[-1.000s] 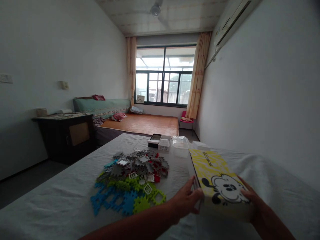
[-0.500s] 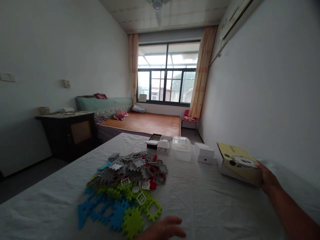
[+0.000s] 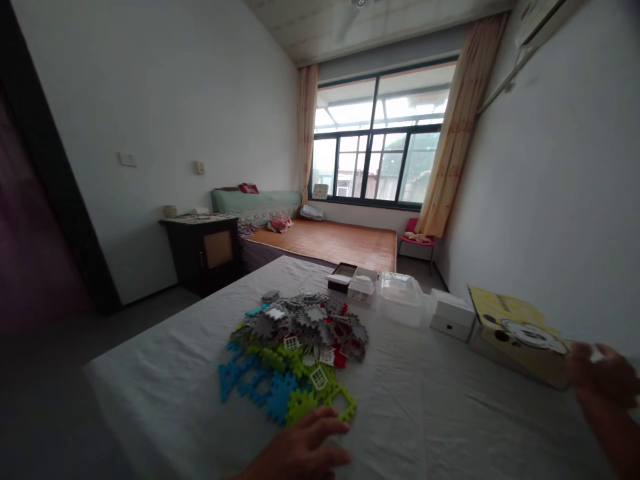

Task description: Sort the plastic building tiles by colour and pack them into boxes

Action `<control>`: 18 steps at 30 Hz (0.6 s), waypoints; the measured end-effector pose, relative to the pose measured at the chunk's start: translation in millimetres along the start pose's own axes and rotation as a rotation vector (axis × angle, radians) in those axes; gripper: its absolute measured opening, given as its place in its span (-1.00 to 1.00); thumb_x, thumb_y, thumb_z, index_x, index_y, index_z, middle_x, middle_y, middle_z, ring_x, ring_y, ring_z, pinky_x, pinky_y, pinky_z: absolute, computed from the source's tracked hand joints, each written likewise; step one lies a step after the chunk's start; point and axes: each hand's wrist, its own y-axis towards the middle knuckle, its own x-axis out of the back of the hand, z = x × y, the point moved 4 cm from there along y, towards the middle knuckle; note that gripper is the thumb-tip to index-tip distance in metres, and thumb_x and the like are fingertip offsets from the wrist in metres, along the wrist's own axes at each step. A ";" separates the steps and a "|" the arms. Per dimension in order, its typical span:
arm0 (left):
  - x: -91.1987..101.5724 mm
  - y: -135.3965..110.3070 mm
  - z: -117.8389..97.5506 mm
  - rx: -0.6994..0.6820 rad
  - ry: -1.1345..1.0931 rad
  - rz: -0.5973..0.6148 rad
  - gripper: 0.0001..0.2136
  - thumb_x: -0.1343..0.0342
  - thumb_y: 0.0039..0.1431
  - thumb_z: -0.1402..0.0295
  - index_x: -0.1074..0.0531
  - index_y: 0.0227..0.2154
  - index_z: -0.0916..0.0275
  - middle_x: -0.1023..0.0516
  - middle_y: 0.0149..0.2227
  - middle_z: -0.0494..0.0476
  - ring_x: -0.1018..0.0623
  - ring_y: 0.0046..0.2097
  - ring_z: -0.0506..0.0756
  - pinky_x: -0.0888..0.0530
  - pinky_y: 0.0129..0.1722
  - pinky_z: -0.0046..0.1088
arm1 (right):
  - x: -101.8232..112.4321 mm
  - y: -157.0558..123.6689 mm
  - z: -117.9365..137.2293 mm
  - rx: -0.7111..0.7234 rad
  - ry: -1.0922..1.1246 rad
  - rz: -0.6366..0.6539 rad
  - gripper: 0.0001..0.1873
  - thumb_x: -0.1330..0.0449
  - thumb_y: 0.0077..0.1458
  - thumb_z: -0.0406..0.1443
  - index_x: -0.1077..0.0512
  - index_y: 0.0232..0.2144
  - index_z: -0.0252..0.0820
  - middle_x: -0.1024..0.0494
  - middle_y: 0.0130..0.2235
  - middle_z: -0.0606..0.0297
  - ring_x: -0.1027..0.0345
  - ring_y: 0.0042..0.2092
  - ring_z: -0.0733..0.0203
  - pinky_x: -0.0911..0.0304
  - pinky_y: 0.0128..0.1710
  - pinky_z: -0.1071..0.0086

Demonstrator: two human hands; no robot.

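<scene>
My left hand (image 3: 305, 447) is over the near edge of a pile of plastic building pieces, its fingers apart and holding nothing I can see. Lime green pieces (image 3: 301, 403) lie closest to its fingertips. Blue pieces (image 3: 281, 393) are to the left, and grey gear-shaped pieces (image 3: 300, 320) heap up behind with some red ones. On the far right, my right hand (image 3: 605, 377) is at the right end of a yellow cartoon-printed box (image 3: 517, 327). Its fingers are bent and blurred, so whether they grip the box is unclear.
Along the far side of the cloth-covered table (image 3: 165, 393) stand a black open box (image 3: 342, 278), a small white tray (image 3: 363, 287), a clear plastic tub (image 3: 400, 300) and white boxes (image 3: 451, 313). A bed (image 3: 330, 243) and a dark cabinet (image 3: 203, 257) stand beyond the table.
The view has swung left. The yellow box has shifted left, up beside the white boxes, and my right hand sits farther round its right end. My left hand has come nearer the green pieces.
</scene>
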 end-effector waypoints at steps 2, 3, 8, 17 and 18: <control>16.6 1.4 -10.8 -0.019 0.175 0.023 -0.58 -0.07 0.12 0.35 -0.29 0.06 0.00 -0.24 0.22 0.07 -0.15 0.26 0.21 -0.15 0.21 -0.18 | 3.6 -14.6 29.0 -0.029 -0.063 -0.112 -0.41 0.10 0.13 -0.10 -0.07 0.22 0.00 -0.30 0.10 -0.08 -0.09 0.13 -0.42 -0.11 -0.14 -0.27; 22.6 1.7 -12.8 -0.034 0.229 0.047 -0.54 -0.08 0.13 0.28 -0.22 0.12 0.02 -0.15 0.26 0.08 -0.08 0.28 0.22 -0.08 0.23 -0.12 | -1.1 -25.2 52.0 0.026 -0.060 -0.064 -0.44 0.10 0.14 -0.11 -0.15 0.18 -0.05 -0.33 0.07 -0.07 -0.11 0.13 -0.35 -0.12 -0.06 -0.20; 41.7 3.1 9.0 -0.089 0.417 0.069 -0.37 -0.11 0.11 0.16 -0.04 0.22 0.00 0.03 0.32 0.06 0.08 0.32 0.22 0.27 0.25 0.00 | -57.5 -127.1 196.0 0.562 0.194 0.778 -0.39 -0.05 0.07 -0.07 -0.19 0.15 -0.10 -0.34 0.11 0.13 -0.13 0.16 -0.02 -0.10 0.13 0.10; 107.2 -57.0 148.1 0.620 0.374 -0.259 0.05 -0.25 -0.21 -0.07 0.24 0.29 0.03 0.31 0.35 0.28 0.21 0.31 0.42 0.07 0.15 0.20 | -121.9 -215.9 308.6 0.541 0.242 1.040 0.23 -0.35 -0.32 -0.05 0.23 0.29 -0.05 0.04 0.31 0.10 0.17 0.28 -0.13 0.04 0.17 0.01; 108.5 -64.2 163.7 0.678 0.322 -0.262 0.04 -0.22 -0.20 -0.10 0.23 0.29 0.05 0.30 0.35 0.31 0.20 0.31 0.43 0.03 0.14 0.19 | -128.7 -217.0 314.4 0.540 0.258 1.020 0.20 -0.34 -0.30 -0.09 0.23 0.29 -0.04 0.03 0.30 0.11 0.15 0.28 -0.13 0.03 0.17 0.01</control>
